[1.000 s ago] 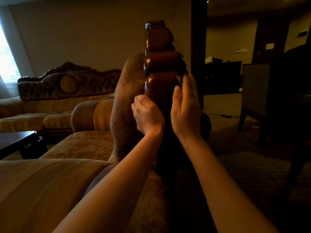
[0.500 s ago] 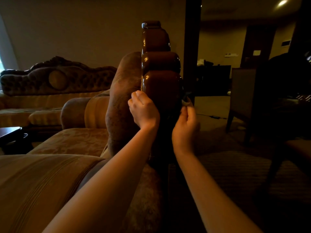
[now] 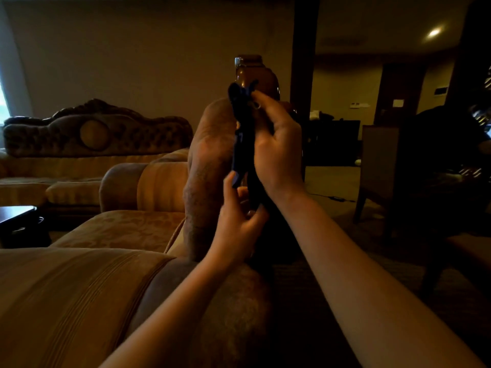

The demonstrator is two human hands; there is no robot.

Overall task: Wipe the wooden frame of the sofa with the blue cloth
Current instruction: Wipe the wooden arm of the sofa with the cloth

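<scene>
Cloth: dark blue cloth (image 3: pixel 240 134) hanging at centre frame, before the glossy brown wooden sofa frame (image 3: pixel 255 73).
Right hand (image 3: pixel 276 150): pinching the cloth's top.
Left hand (image 3: pixel 239 216): pinching its lower end.

A second carved-back sofa (image 3: pixel 95 136) stands along the far wall at left; a dark low table (image 3: pixel 16 216) sits before it; an upholstered chair (image 3: pixel 377 155) at right; a ceiling light (image 3: pixel 434 32) glows.

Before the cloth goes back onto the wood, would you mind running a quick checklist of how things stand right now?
1. Blue cloth in hand: ok, the right hand pinches its top and the left hand its lower end.
2. Cloth spread flat for wiping: not ok, it hangs bunched in a strip.
3. Cloth touching the wooden frame: cannot tell.
4. Frame top in view: ok.
5. Frame's lower part visible: not ok, too dark.
</scene>
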